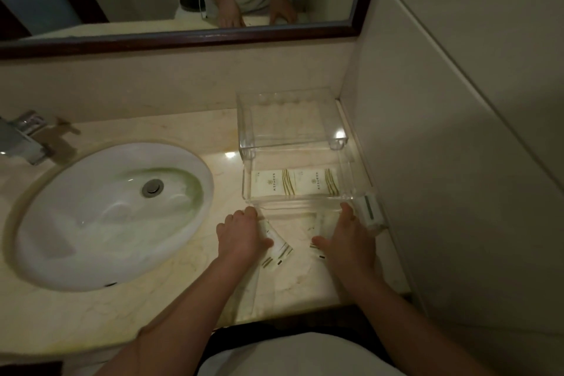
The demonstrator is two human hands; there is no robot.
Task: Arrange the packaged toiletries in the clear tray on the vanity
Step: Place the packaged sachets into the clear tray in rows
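A clear two-tier acrylic tray [348,192] stands at the vanity's right end by the wall. Its lower level holds two white packets with green stripes [294,182] side by side; the upper shelf [244,119] looks bare. My left hand [241,235] sits at the tray's front left corner, fingers curled and thumb over a striped packet [279,250] lying on the counter. My right hand [348,238] lies over another packet [317,224], its fingertips touching the tray's front right corner. A small white box [370,212] stands between the tray and the wall.
A white oval sink [91,223] fills the counter's left half, with a chrome tap [24,137] behind it. A dark-framed mirror [183,40] runs above the backsplash. The tiled wall [457,162] closes off the right side. The counter's front edge is near my body.
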